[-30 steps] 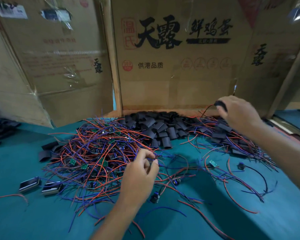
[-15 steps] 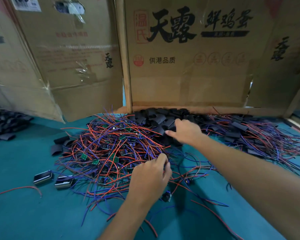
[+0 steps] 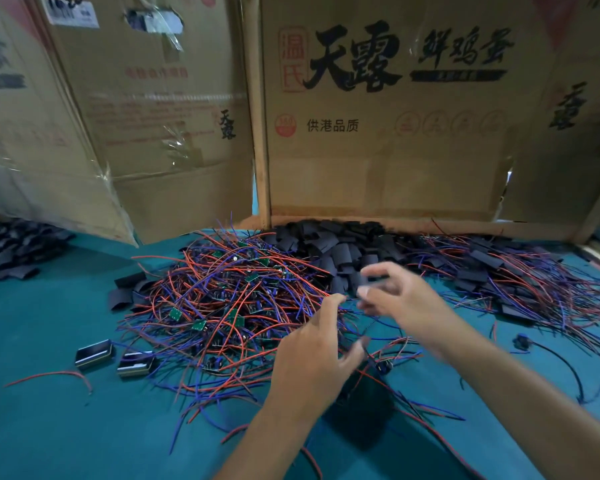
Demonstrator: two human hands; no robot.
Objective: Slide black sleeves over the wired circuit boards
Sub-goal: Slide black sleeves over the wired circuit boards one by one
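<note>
Nearest the camera, the left hand (image 3: 312, 362) reaches forward from the lower middle, back of the hand up, its fingers bunched at the edge of the wire tangle; motion blur hides whether that grip pinches a wire, so I cannot tell. Just beyond and right of it, the right hand (image 3: 400, 299) comes in from the lower right, its forearm crossing the teal desk (image 3: 49, 427). Thumb and forefinger look pinched on a small black sleeve (image 3: 371, 281), though the blur leaves this somewhat uncertain.

Left of the hands lies the heap of wired circuit boards (image 3: 229, 303), small green boards among red and blue leads. Two dark rectangular parts (image 3: 94, 354) sit on the desk near its left edge. Behind the hands is the pile of black sleeves (image 3: 329, 247), and to the right a spread of sleeved boards (image 3: 506, 275) with wires trailing. More sleeves (image 3: 14, 247) lie far left. Cardboard boxes (image 3: 378, 133) printed with Chinese characters wall the back.
</note>
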